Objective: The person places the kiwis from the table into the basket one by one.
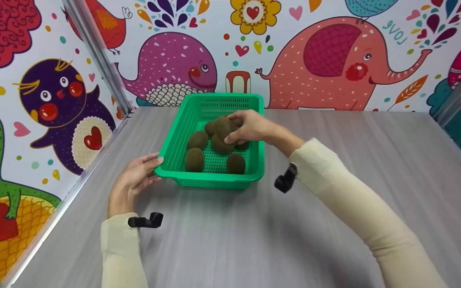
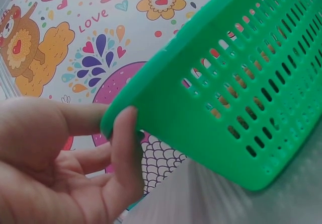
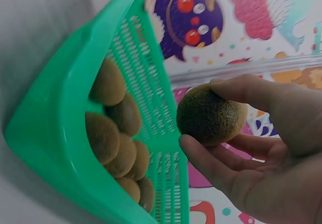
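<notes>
A green plastic basket (image 1: 166, 156) with slotted walls stands on the table, and several brown kiwis (image 1: 195, 160) lie inside it. My left hand (image 1: 136, 178) pinches the basket's rim at its near left corner; in the left wrist view the thumb and a finger (image 2: 126, 148) meet the rim. Over the basket, my right hand (image 1: 252, 127) holds one kiwi (image 3: 209, 116) between thumb and fingers, raised above the others. In the right wrist view this kiwi is apart from the basket wall, with the remaining kiwis (image 3: 103, 138) lower inside.
The grey wood-grain table (image 1: 214, 236) stretches around the basket. Behind it rises a wall panel (image 1: 294, 52) printed with cartoon animals, and another printed panel (image 1: 46, 120) stands on the left. A metal post (image 1: 98, 56) joins them at the corner.
</notes>
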Motion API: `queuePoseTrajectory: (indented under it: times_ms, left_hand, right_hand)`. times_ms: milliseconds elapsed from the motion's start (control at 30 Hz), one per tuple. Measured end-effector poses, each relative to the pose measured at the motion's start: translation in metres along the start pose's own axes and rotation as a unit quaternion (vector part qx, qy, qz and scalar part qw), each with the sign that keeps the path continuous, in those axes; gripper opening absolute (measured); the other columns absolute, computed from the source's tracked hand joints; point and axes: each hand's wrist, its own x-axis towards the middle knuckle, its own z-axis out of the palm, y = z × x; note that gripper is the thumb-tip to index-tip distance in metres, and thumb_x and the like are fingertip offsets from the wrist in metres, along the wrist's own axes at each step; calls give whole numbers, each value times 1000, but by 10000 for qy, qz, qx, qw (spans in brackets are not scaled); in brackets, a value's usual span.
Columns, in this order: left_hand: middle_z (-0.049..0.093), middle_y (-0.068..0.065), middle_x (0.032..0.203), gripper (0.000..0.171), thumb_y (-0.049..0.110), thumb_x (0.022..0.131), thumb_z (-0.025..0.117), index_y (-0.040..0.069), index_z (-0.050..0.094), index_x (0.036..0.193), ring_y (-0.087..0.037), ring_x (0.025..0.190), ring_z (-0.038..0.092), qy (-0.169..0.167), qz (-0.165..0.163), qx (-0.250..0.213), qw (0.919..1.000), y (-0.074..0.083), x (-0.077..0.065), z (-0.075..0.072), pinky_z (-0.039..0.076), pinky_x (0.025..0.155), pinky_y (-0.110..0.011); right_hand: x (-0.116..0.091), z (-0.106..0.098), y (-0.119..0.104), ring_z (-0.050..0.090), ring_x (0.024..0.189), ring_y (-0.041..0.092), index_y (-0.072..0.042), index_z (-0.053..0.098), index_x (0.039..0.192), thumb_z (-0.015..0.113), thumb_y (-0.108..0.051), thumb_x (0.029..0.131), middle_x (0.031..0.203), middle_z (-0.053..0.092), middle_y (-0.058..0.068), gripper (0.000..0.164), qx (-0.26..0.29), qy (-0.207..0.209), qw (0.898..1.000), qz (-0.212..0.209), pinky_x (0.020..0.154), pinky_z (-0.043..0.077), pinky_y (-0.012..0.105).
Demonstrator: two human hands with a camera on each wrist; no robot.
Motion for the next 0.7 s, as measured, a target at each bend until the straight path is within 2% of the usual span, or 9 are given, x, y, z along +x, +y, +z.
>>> queuePoseTrajectory:
  times_ms: [167,300,500,567,700]
  left_hand:
    - [65,11,90,66,18,104,55,0,22,158,-2,75,63,-50,-9,-87,9999,0,-2,-1,55,68,-18]
    - [65,11,89,66,17,104,55,0,21,158,-2,74,63,-46,-25,-148,9999,0,-2,1,55,69,-18]
    - [65,10,89,65,17,104,55,0,23,158,-2,75,63,20,-31,-143,9999,1,-2,1,55,69,-18]
    - [65,10,89,65,18,104,55,0,24,158,-3,74,63,31,-41,-141,9999,1,-2,1,55,68,-18]
    - [65,10,88,65,18,104,56,1,25,158,-3,74,63,51,-75,-148,9998,0,-1,0,55,69,-18]
  right_hand:
    - [15,6,-1,65,116,28,-7,42,150,74,-15,91,142,53,15,67,-202,-89,9996,148,96,57,39]
    - [22,8,-3,63,118,29,-6,42,151,74,-15,91,144,53,15,68,-428,-98,9990,65,101,54,43]
    - [28,11,-4,52,130,28,-6,44,150,73,-21,92,146,52,13,66,-904,37,9959,-44,114,44,43]
    - [30,14,-3,55,127,29,-7,45,150,72,-22,93,146,52,13,65,-943,24,9955,18,113,44,43]
    - [35,19,-1,69,109,30,-7,46,149,72,-22,94,143,54,14,63,-850,-144,9960,222,101,54,40]
